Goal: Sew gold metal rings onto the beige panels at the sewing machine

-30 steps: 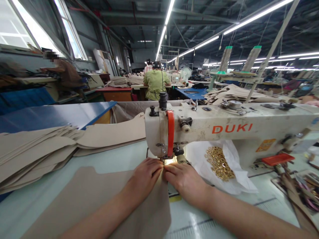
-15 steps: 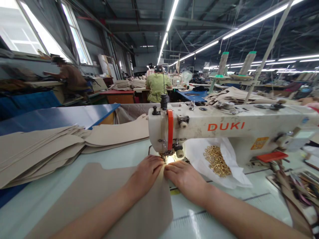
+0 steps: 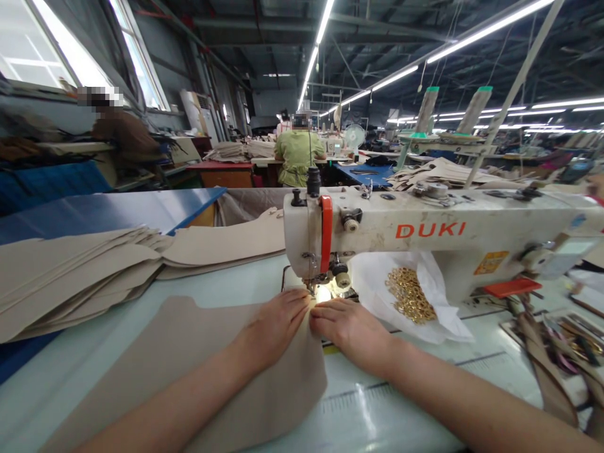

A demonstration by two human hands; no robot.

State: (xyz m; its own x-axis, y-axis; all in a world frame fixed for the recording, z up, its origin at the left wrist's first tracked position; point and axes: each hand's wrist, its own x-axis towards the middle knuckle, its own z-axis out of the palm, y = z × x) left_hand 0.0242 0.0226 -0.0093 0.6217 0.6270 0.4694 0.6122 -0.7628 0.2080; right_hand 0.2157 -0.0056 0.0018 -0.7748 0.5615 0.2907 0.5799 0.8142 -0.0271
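A flat beige panel of sheet material point(image 3: 198, 333) lies on the pale table, its upper right edge under the needle area of a white sewing machine point(image 3: 377, 220) marked DUKI. My left hand point(image 3: 278, 321) rests on the panel just left of the needle, fingers pressed together on its edge. Close on the right, my right hand point(image 3: 349, 327) has its fingers closed on the same edge, fingertips almost meeting the left ones. A small lamp lights this spot. The fingertips partly hide the edge and whatever is under them.
Stacked beige panels point(image 3: 85, 270) lie to the left. White paper point(image 3: 450, 321) holds gold-coloured metal hardware point(image 3: 410, 296) under the machine arm. A tray with straps and tools point(image 3: 561, 352) stands at right. Thread cones point(image 3: 427, 113) rise behind; co-workers sit farther off.
The camera view has shifted slightly, so the machine appears a little higher. Both hands keep their hold beside the needle. At far left, a co-worker's outstretched arm has drawn in.
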